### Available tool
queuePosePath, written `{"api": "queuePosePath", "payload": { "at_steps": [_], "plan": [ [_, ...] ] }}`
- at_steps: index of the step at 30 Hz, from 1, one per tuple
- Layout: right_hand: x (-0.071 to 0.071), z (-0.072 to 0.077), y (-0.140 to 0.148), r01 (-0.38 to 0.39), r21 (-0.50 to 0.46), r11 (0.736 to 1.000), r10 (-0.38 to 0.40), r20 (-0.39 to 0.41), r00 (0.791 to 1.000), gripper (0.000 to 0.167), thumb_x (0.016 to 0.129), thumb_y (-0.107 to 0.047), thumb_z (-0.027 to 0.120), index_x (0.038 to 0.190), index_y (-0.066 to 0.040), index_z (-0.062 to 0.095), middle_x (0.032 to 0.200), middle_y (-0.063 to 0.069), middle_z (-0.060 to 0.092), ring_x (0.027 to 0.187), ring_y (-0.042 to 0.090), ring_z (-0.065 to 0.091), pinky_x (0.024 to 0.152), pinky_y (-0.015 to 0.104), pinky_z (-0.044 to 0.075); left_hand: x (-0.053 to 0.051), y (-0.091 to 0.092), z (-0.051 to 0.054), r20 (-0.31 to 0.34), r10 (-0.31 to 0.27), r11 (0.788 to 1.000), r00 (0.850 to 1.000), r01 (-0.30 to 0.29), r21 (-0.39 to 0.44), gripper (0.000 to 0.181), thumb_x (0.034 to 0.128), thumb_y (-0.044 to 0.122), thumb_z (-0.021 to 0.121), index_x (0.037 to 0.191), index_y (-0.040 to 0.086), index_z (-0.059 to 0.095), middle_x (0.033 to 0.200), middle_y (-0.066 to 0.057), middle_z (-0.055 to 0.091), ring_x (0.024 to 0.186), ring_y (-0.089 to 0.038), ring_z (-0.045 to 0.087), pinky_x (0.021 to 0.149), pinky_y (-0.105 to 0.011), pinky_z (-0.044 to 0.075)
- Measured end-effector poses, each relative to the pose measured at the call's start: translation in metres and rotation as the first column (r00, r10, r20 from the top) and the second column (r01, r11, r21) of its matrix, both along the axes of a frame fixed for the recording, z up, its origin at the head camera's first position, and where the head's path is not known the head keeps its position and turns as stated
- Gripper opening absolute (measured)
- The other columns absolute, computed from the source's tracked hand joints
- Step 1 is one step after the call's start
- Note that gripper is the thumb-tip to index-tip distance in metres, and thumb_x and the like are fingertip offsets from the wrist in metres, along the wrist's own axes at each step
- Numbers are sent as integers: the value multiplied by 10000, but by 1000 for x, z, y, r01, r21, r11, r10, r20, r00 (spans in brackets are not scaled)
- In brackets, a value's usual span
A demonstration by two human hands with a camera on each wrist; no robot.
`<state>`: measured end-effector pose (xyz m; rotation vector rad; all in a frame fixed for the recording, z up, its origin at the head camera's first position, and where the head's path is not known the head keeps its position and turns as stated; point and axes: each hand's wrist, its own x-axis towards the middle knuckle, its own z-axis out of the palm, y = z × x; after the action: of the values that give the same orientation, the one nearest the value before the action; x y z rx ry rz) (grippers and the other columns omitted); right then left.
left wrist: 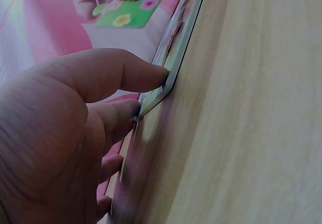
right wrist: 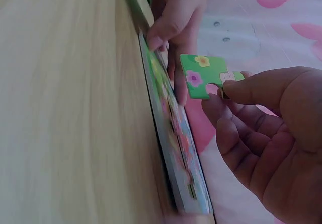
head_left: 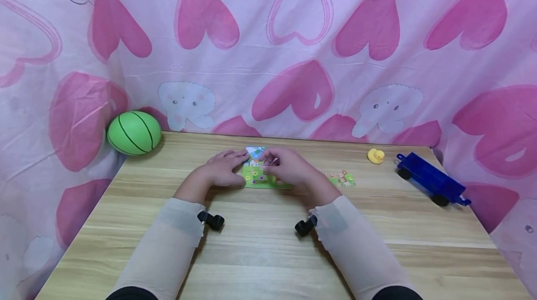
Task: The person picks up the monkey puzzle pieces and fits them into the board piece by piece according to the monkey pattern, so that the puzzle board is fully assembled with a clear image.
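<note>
A flat jigsaw puzzle board (head_left: 268, 185) with a bright garden picture lies on the table near its back half. My left hand (head_left: 222, 169) rests at the board's left side, fingers mostly straight; in the left wrist view its thumb (left wrist: 146, 78) touches the board near a corner. Over the board, my right hand (head_left: 289, 165) pinches a green puzzle piece (right wrist: 204, 70) between thumb and fingers. Yellow and pink flowers show on that piece, which is held clear of the board in both wrist views. Part of the board is hidden under the right hand.
Loose puzzle pieces (head_left: 346, 179) lie right of the board, partly behind the right forearm. Farther right are a yellow toy duck (head_left: 375, 156) and a blue toy trailer (head_left: 434, 179). A green ball (head_left: 134, 133) sits at the table's back left corner. A pink heart-patterned curtain (head_left: 235, 67) hangs behind.
</note>
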<state>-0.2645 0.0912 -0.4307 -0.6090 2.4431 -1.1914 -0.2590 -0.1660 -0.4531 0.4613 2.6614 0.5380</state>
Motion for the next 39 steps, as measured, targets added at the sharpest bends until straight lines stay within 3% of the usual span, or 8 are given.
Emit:
{"api": "queuePosePath", "payload": {
  "at_steps": [5, 9, 12, 14, 26, 34, 39],
  "plan": [
    [-3, -2, -13, -1, -10, 1000, 1, 17, 1000, 241, 1031, -183, 718, 1272, -179, 708, 1081, 25, 695, 798, 245, 681, 516, 337, 577, -1, -2, -2, -16, -8, 1000, 1000, 8, 10, 962, 856, 463, 689, 1710, 282, 288, 1816, 45, 203, 1694, -389, 70, 1343, -702, 98],
    [-3, -9, -20, -17, 7, 1000, 18, -35, 999, 212, 1032, -148, 697, 1244, -154, 704, 1040, 16, 709, 822, 194, 713, 637, 282, 560, 0, -2, -1, -15, -9, 1000, 1000, 10, 14, 961, 854, 460, 688, 1709, 273, 294, 1815, 38, 210, 1694, -390, 67, 1344, -700, 94],
    [-3, -15, -21, -24, 35, 999, 26, -60, 998, 213, 1027, -145, 698, 1238, -175, 695, 1013, -5, 710, 863, 144, 726, 801, 290, 581, 1, -2, 0, -14, -9, 1000, 1000, 9, 12, 952, 860, 465, 684, 1708, 275, 297, 1815, 42, 208, 1695, -385, 65, 1343, -703, 93],
    [-2, -18, -21, -25, 45, 999, 28, -72, 997, 217, 1026, -153, 703, 1240, -185, 690, 1001, -15, 712, 864, 141, 723, 840, 321, 588, 1, -2, 0, -18, -10, 1000, 1000, 10, 14, 941, 866, 465, 676, 1707, 275, 301, 1814, 40, 213, 1694, -390, 72, 1338, -713, 99],
    [-2, -23, -25, 21, 111, 994, -10, -96, 995, 260, 996, -209, 756, 1255, -196, 743, 1023, -52, 726, 969, 131, 674, 920, 334, 594, 1, -2, -1, -38, -18, 1000, 999, 18, -8, 831, 951, 522, 565, 1705, 288, 303, 1810, 57, 218, 1692, -389, 97, 1336, -716, 110],
    [-5, -25, -25, -46, 203, 978, 75, -138, 988, 551, 890, -279, 883, 1398, -151, 710, 1126, -19, 687, 1039, 147, 612, 954, 343, 571, 2, -3, 0, -49, -26, 1000, 998, 25, -15, 813, 994, 560, 576, 1706, 282, 300, 1811, 44, 219, 1687, -406, 110, 1328, -731, 111],
    [-6, -26, -24, -88, 280, 956, 140, -173, 975, 542, 896, -309, 873, 1389, -147, 715, 1022, 11, 639, 1016, 173, 546, 904, 334, 502, 0, -3, -3, -58, -31, 999, 998, 30, -24, 808, 998, 561, 590, 1706, 307, 296, 1810, 59, 219, 1688, -400, 112, 1326, -734, 119]
  ]
}}
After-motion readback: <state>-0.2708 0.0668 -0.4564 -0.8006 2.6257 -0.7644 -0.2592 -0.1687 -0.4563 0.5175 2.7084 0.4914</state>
